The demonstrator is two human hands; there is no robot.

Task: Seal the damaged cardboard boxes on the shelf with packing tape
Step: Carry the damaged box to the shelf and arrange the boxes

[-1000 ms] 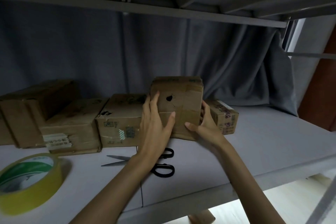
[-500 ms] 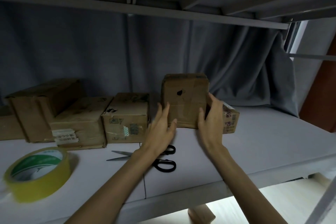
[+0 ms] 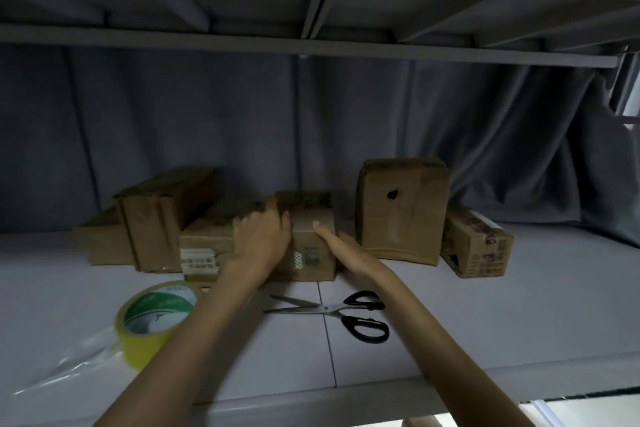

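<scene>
Both hands are sitting on the middle box (image 3: 313, 239). Left hand (image 3: 261, 239) is gripping its left edge, fingers curling over the top corner where it is butting against the flat box (image 3: 207, 236). Right hand (image 3: 346, 250) is lying along the right side of the same box, fingers straight, thumb up on the front face; not curling round anything. The middle box is resting on the shelf (image 3: 485, 315), front face showing a small patch of patterned tape and a dark label.

Flat box is carrying a white label low on its front. Left of that, a tall box (image 3: 162, 218) is standing upright, and a low box (image 3: 100, 243) is sitting behind and left of it, partly hidden.

Right of the hands, apart from the middle box, the holed box (image 3: 401, 211) is standing upright, a dark hole showing in its front face plus creases. Just beside it on the right, a small box (image 3: 476, 246) with printed tape is lying lower, angled slightly.

In front: scissors (image 3: 332, 312) are lying flat on the shelf, blades pointing left, black handles right, between the two forearms. Tape roll (image 3: 156, 322), yellow with a green-and-white core label, is sitting front left, partly behind the left forearm, a loose clear strip trailing toward the left edge. Grey curtain (image 3: 346, 121) is hanging behind the boxes.
</scene>
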